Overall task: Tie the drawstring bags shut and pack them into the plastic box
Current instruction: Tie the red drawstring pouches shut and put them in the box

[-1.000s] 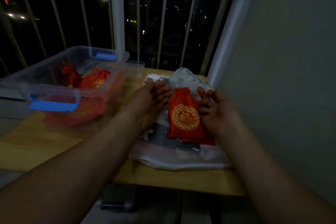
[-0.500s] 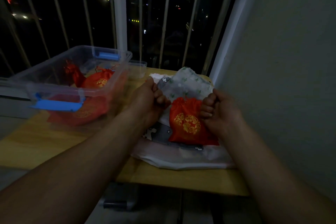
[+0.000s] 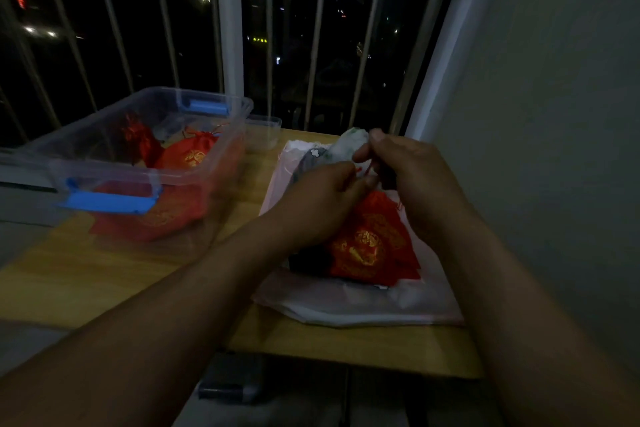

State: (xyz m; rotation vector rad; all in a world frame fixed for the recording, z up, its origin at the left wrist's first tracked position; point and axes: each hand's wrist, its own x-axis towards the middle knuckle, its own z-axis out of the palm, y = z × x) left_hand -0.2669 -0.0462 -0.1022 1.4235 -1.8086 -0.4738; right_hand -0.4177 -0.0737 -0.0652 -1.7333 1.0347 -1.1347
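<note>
A red drawstring bag (image 3: 370, 243) with a gold emblem lies on a pile of pale cloth bags (image 3: 363, 305) at the table's right. My left hand (image 3: 322, 201) and my right hand (image 3: 412, 177) meet just above its gathered mouth, each pinching the thin red drawstring (image 3: 367, 168). The mouth itself is hidden by my fingers. To the left stands the clear plastic box (image 3: 221, 149) with blue latches, and several red bags (image 3: 187, 156) lie inside it.
A small clear tub (image 3: 265, 130) sits behind the box. The wooden table (image 3: 104, 274) ends close in front of me. A window with vertical bars (image 3: 311, 45) runs along the back, and a plain wall (image 3: 554, 114) stands tight on the right.
My hands were apart pulling the strings sideways and the bag's mouth drew shut. Now both hands have come together above the mouth with the string between them.
</note>
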